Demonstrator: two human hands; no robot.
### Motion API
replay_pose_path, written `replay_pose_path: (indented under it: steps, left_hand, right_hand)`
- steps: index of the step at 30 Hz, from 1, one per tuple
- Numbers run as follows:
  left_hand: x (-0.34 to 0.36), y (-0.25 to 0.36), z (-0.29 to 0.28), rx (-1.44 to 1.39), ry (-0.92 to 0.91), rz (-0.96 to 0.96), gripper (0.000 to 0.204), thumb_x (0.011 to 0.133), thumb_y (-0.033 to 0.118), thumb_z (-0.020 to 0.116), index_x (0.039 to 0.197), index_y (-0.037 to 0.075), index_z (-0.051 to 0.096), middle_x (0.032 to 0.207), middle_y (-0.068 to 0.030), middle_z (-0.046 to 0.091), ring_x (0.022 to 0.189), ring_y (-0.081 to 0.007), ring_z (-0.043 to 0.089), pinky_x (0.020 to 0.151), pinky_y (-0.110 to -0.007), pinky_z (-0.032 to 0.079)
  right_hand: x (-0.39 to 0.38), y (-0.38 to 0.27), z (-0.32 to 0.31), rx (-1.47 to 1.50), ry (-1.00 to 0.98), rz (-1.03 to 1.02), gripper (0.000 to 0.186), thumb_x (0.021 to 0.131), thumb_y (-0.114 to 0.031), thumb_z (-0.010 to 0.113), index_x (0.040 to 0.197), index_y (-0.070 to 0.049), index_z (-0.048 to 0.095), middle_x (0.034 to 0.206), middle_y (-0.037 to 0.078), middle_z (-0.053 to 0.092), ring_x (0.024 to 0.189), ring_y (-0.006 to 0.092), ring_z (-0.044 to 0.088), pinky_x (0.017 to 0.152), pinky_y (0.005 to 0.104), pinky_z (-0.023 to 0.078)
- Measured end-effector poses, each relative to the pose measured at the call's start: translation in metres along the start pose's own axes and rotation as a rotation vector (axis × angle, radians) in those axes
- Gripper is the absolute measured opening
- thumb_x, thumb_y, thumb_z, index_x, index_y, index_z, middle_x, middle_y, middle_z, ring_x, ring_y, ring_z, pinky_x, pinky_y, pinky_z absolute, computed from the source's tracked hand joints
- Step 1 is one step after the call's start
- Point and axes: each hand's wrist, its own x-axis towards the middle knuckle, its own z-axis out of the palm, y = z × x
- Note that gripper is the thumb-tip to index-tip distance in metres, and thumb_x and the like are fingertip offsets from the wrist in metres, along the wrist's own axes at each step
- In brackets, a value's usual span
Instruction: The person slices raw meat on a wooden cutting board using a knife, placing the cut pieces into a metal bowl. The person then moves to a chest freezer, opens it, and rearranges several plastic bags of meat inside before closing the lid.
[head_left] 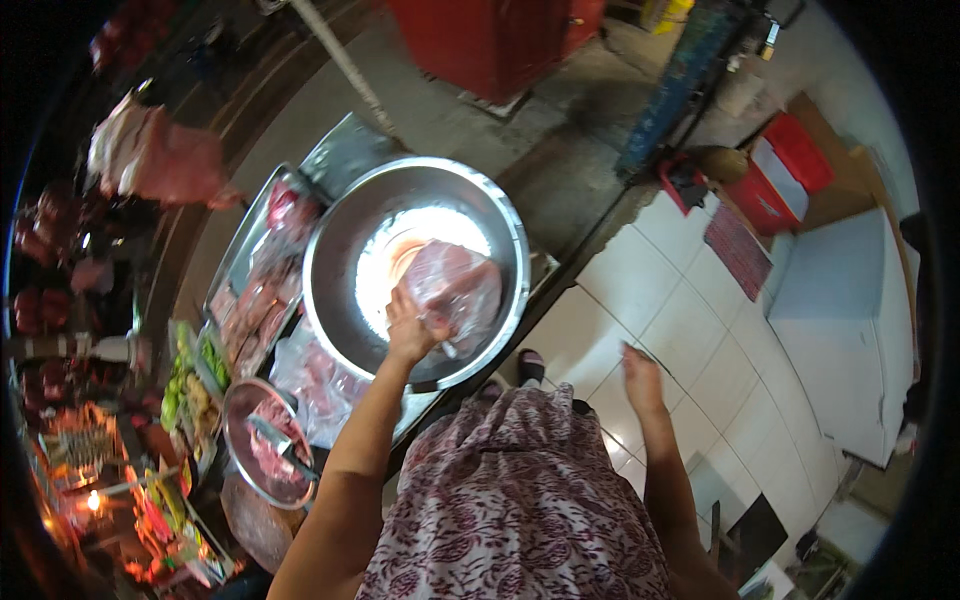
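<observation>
My left hand (412, 325) grips a clear plastic bag of pink meat (455, 285) inside a large steel basin (340, 235). My right hand (640, 375) hangs over the tiled floor, right of the basin, open and empty. Left of the basin are a metal tray of meat pieces (255, 310), plastic bags of pink meat (320, 390) and a smaller steel bowl (233, 430) holding ground or chopped meat with a cleaver-like blade (268, 436) across it.
Hanging meat (160, 160), green vegetables (185, 370) and a round wooden block (255, 530) are at left. A red cabinet (480, 40) and blue post (660, 90) stand beyond. On the right tiles (680, 300) are a red cooler (765, 190) and white chest (840, 330).
</observation>
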Motion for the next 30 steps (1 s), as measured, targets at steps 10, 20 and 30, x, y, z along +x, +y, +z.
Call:
replay_pose_path:
  steps: [10, 20, 30]
  left_hand:
    - [-0.007, -0.043, -0.005, -0.751, -0.294, -0.033, 0.100, 0.076, 0.025, 0.083, 0.154, 0.002, 0.024, 0.135, -0.0181, 0.052, 0.118, -0.0281, 0.053, 0.098, -0.041, 0.045]
    - [-0.027, 0.125, -0.023, -0.109, 0.447, 0.415, 0.049, 0.092, 0.030, 0.062, 0.137, 0.012, 0.058, 0.137, -0.0224, 0.057, 0.124, -0.0445, 0.052, 0.106, -0.056, 0.039]
    - [-0.044, 0.314, 0.209, -0.773, -0.352, 0.197, 0.037, 0.090, 0.030, 0.060, 0.113, 0.002, 0.066, 0.120, -0.0187, 0.063, 0.113, -0.0353, 0.059, 0.096, -0.046, 0.045]
  right_hand:
    - [-0.422, 0.213, 0.140, -0.262, -1.009, 0.597, 0.019, 0.084, -0.024, 0.070, 0.094, -0.009, 0.075, 0.095, 0.014, 0.074, 0.094, 0.0306, 0.070, 0.083, 0.0491, 0.055]
    - [-0.417, 0.144, 0.073, 0.591, -0.176, 1.460, 0.047, 0.084, -0.018, 0.071, 0.130, -0.010, 0.065, 0.077, 0.015, 0.073, 0.058, 0.0250, 0.068, 0.052, 0.0391, 0.057]
    - [-0.491, 0.267, 0.037, 0.637, -0.299, 1.414, 0.048, 0.077, -0.009, 0.069, 0.125, -0.016, 0.069, 0.088, 0.016, 0.073, 0.067, 0.0275, 0.071, 0.058, 0.0385, 0.059]
